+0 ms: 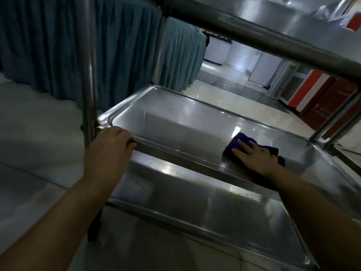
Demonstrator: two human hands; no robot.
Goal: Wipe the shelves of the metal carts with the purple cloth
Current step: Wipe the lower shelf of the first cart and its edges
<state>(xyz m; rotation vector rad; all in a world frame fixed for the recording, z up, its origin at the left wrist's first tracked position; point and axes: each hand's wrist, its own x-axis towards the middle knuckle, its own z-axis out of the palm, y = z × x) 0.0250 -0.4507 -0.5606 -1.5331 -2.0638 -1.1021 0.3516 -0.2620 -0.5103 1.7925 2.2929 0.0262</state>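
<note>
my right hand (254, 155) lies flat, fingers spread, pressing the purple cloth (242, 142) onto the middle shelf (175, 122) toward its right side, so the whole palm drives the wipe. my left hand (111, 141) has its grip curled round the shelf's near rim by the corner post (88, 75), i'd say to steady the cart against the push. the lower shelf (195, 202) sits beneath, with streaks that look not yet wiped.
</note>
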